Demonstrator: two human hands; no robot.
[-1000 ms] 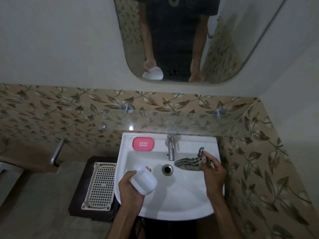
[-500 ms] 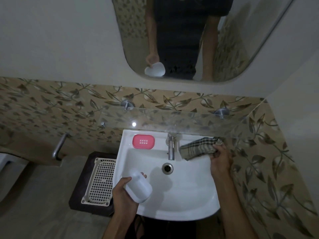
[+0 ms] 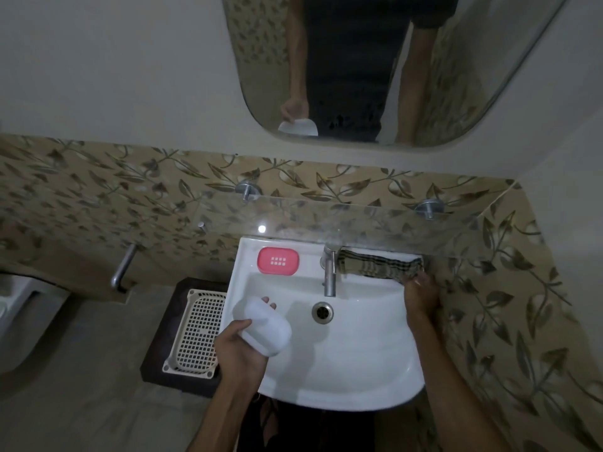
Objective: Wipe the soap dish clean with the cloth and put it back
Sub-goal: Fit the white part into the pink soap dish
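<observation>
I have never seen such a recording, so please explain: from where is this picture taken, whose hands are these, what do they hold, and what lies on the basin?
There is no machine here. A person wears one camera on the head, looking down at their own two hands over a white basin. The left hand holds a white soap dish above the basin. The right hand holds one end of a checked cloth, which lies along the back ledge right of the tap. A pink soap dish part sits on the ledge left of the tap. The mirror above reflects the person.
</observation>
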